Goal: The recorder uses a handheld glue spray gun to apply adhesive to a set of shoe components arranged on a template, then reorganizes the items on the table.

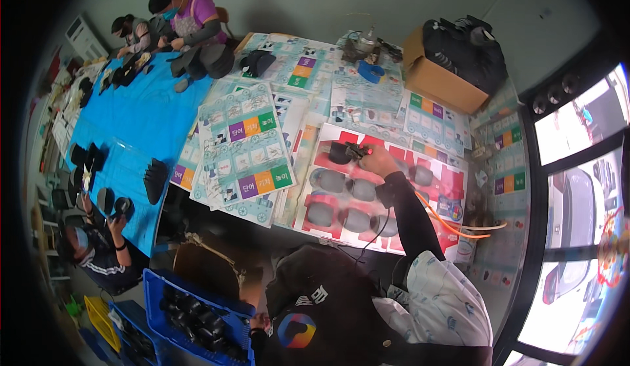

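My right hand is closed around a small dark tool with a red part, which looks like a spray gun. It is held above a red and white printed sheet on the table. A dark rounded piece lies just left of the tool. Several grey rounded pads are spread over the sheet in rows, below and right of the tool. My left hand hangs low by the rim of a blue crate; its fingers are too small and dark to read.
Black parts fill the crate. Orange hoses run along the right. A cardboard box heaped with black pieces stands at the back right. Loose printed sheets cover the table's left. Co-workers sit around a blue-covered table.
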Tool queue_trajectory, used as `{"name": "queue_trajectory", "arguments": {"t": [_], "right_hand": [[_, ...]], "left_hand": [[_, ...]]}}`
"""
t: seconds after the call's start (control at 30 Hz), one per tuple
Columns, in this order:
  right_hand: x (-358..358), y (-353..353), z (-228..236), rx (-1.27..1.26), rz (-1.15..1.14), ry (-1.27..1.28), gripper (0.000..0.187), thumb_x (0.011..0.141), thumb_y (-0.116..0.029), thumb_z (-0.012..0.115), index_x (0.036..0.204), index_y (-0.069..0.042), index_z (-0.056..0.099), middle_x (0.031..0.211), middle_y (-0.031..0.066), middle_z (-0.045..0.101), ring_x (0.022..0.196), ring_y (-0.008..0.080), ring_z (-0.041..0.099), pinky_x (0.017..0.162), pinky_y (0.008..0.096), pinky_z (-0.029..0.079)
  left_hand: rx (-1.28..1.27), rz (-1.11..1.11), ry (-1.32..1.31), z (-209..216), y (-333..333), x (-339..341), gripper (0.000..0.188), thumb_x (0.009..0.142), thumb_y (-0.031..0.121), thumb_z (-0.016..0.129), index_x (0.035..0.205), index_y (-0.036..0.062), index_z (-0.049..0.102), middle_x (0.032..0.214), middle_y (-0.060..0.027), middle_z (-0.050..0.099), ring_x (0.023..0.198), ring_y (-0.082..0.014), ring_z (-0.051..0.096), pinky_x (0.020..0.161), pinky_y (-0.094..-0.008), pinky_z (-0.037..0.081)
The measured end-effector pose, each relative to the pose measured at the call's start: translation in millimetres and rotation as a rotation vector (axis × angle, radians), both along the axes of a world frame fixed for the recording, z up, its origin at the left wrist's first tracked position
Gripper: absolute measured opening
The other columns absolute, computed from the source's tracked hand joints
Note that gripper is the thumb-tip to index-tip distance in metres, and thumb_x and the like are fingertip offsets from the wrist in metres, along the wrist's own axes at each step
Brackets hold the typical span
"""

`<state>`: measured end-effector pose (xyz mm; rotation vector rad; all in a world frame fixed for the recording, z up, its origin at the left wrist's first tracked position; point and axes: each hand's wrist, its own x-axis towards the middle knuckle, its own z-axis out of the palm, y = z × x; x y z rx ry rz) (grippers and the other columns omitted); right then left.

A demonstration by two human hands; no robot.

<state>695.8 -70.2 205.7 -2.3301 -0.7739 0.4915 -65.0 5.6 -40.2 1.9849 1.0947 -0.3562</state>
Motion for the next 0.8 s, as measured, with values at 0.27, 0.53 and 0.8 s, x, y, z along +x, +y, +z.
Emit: {"name": "queue_trajectory", "arguments": {"t": [0.27, 0.53, 0.8], "right_hand": [[31.6, 21.3, -27.4, -0.062, 0.011, -0.078, 0.031, 0.076, -0.019, 0.065, 0.102, -0.004, 0.073, 0.095, 0.0291, 0.069, 0.094, 0.0462, 0.066, 0.087, 0.0528, 0.052], [18.2, 18.0, -27.5, 0.013, 0.031, 0.017, 0.038, 0.078, -0.018, 0.068, 0.113, -0.004, 0.071, 0.097, 0.0277, 0.069, 0.096, 0.0452, 0.067, 0.085, 0.0475, 0.053], [15.5, 13.6, -44.1, 0.057, 0.187, -0.054, 0.038, 0.076, -0.012, 0.068, 0.111, -0.001, 0.068, 0.097, 0.0258, 0.069, 0.094, 0.0452, 0.067, 0.082, 0.0472, 0.052]], "left_hand": [[0.136, 0.048, 0.100, -5.2, -54.7, -1.8, 0.015, 0.086, 0.017, 0.061, 0.096, 0.0161, 0.073, 0.088, -0.0116, 0.070, 0.079, -0.0316, 0.069, 0.066, -0.0468, 0.055], [0.425, -0.142, 0.101, 0.8, -37.1, 21.0, 0.015, 0.084, 0.016, 0.063, 0.095, 0.0149, 0.073, 0.089, -0.0115, 0.070, 0.078, -0.0329, 0.069, 0.068, -0.0455, 0.056], [-0.434, 0.965, -0.221, 31.0, 21.0, 63.4, 0.021, 0.098, 0.019, 0.057, 0.099, 0.0006, 0.067, 0.073, -0.0130, 0.070, 0.055, -0.0207, 0.067, 0.050, -0.0304, 0.051]]}}
